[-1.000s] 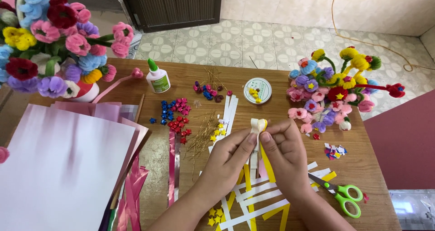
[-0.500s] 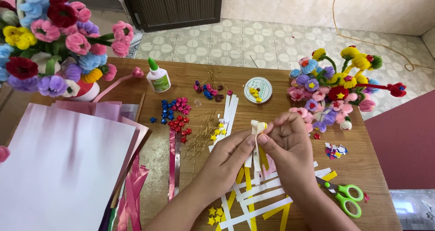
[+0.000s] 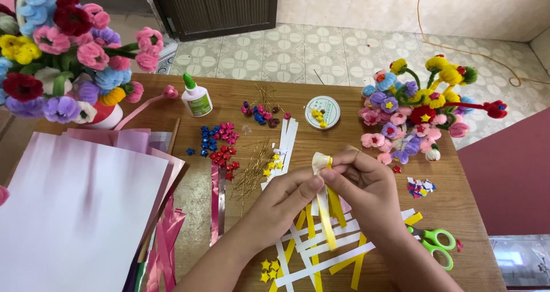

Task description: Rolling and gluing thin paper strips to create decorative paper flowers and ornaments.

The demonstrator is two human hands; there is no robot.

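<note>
My left hand (image 3: 285, 198) and my right hand (image 3: 362, 186) meet over the middle of the wooden table (image 3: 458, 200). Together they pinch a yellow paper strip (image 3: 326, 217), whose top end is wound into a small loop (image 3: 321, 161) at my fingertips. The rest of the strip hangs down towards a loose pile of white and yellow paper strips (image 3: 321, 252) beneath my wrists. Small yellow folded stars (image 3: 268, 267) lie beside my left forearm.
Pink paper sheets (image 3: 69, 212) cover the left. A flower bouquet (image 3: 57, 51) stands far left, another pipe-cleaner bouquet (image 3: 418, 114) right. A glue bottle (image 3: 196, 97), red and blue stars (image 3: 217, 143), thin wires (image 3: 255, 166), a small round dish (image 3: 322, 111) and green scissors (image 3: 436, 246) lie around.
My hands have drawn closer together and shifted slightly up, winding the top of the yellow strip into a tighter loop. Everything else on the table stayed put.
</note>
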